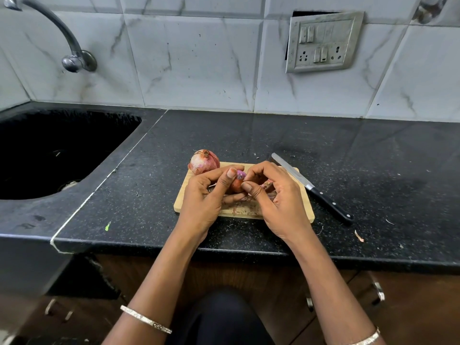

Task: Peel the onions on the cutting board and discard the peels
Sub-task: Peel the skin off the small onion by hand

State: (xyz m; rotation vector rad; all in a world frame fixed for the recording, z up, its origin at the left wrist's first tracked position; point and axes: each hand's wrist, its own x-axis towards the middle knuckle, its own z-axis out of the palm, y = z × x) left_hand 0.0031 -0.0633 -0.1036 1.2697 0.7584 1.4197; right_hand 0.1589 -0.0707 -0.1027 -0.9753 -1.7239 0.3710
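Both forearms reach over the black tabletop (373, 170) to the wooden cutting board (302, 207). The left hand (206, 195) and right hand (273, 197) curl their fingers (225, 181) around 1 small red onion (236, 184) above the board's centre. 1 unpeeled onion (204, 161) sits at the board's 11 o'clock corner, and 1 knife (313, 189) lies at 3 o'clock.

Pale matt wooden cutting board (302, 207) on a glossy speckled black stone surface (373, 170); knife (311, 186) with shiny metal blade, black handle; papery dry-skinned onion (204, 161); polished metal tap (67, 38)

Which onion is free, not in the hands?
The big onion at the board's far left corner, skin on. The small onion is gripped by the left hand and right hand.
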